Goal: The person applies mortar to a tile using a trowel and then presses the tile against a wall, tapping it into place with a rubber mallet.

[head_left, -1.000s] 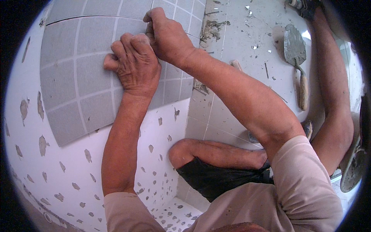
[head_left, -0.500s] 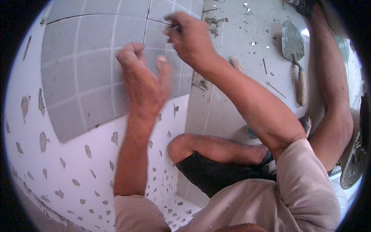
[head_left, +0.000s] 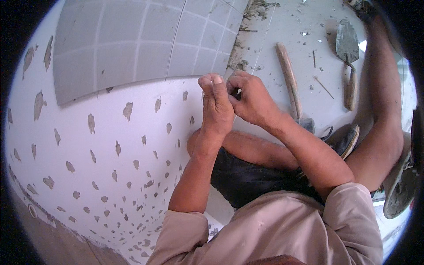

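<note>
My left hand (head_left: pixel 216 108) and my right hand (head_left: pixel 252 98) are brought together in front of my knee, fingertips almost touching. On the left hand the thumb is pressed against the curled fingers. The right hand's fingers are also curled into a pinch. Whatever they hold, if anything, is too small or hidden to make out. Beyond them, large grey tiles (head_left: pixel 115 59) with a pale grid pattern cover part of the wall. Next to the tiles' lower edge, the white wall (head_left: pixel 145 97) is pocked with many grey chipped spots.
A hammer (head_left: pixel 289 81) with a wooden handle lies on the floor right of my hands. Farther right rests a mortar-caked trowel (head_left: pixel 347 44). Mortar crumbs (head_left: pixel 240 53) line the wall's foot. A mortar-crusted container (head_left: pixel 397 194) stands beside my bent leg (head_left: pixel 382 88).
Both hands have come away from the tiles, back toward me, and met each other. The left hand's fingers, apart before, are now closed. The view has shifted, showing more of the hammer.
</note>
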